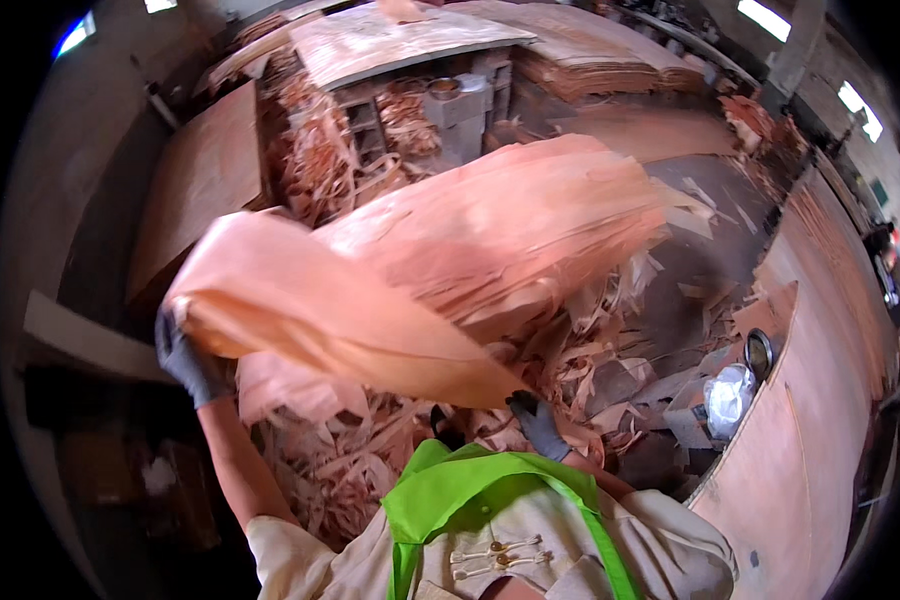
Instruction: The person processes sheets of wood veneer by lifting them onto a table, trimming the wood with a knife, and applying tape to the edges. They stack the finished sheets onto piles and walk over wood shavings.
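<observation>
A broad, thin, pale-pink wood veneer sheet (370, 300), blurred and bowed, hangs above a heap of curled veneer scraps (370, 460). The grey-gloved left hand (185, 360) grips its left edge; the grey-gloved right hand (538, 420) pinches its lower corner. A crumpled clear plastic bag (727, 395) lies right.

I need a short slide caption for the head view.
Two gloved hands, left and right, lift a thin veneer sheet above wood scraps.

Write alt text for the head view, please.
Two gloved hands, left and right, hold a thin, blurred veneer sheet above a heap of veneer scraps. More veneer stacks lie behind; a green apron shows below.
</observation>
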`<state>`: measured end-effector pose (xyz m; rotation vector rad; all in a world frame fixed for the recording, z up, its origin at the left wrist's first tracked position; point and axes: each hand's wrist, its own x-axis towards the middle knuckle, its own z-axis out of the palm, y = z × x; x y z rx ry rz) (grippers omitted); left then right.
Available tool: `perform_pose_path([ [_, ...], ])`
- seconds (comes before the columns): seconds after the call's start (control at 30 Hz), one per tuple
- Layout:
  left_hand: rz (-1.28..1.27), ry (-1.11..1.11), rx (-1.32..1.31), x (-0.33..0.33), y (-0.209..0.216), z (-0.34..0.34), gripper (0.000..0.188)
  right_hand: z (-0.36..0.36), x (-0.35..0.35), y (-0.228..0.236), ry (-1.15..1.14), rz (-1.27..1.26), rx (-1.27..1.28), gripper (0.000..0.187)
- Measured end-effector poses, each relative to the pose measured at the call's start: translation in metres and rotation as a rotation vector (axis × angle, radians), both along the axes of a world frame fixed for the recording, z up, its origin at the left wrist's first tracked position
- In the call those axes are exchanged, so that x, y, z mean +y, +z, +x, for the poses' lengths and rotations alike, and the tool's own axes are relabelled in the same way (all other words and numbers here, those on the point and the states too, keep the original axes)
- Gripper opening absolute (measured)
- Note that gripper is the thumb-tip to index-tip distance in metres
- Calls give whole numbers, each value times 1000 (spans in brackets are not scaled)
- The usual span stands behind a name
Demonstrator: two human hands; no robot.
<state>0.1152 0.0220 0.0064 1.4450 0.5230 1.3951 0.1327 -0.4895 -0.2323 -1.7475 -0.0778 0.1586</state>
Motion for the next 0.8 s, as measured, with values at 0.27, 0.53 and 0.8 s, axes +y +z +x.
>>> perform_pose_path([
  [0.27, -167, 167, -96, 258, -90, -15, 36, 64, 100, -26, -27, 190, 238, 14],
  [0.53, -49, 351, 1385, 187, -234, 1, 40, 120, 93, -10, -179, 69, 353, 14],
  [0.8, 358, 721, 1632, 158, -243, 46, 47, 283, 10, -45, -467, 241, 568, 12],
])
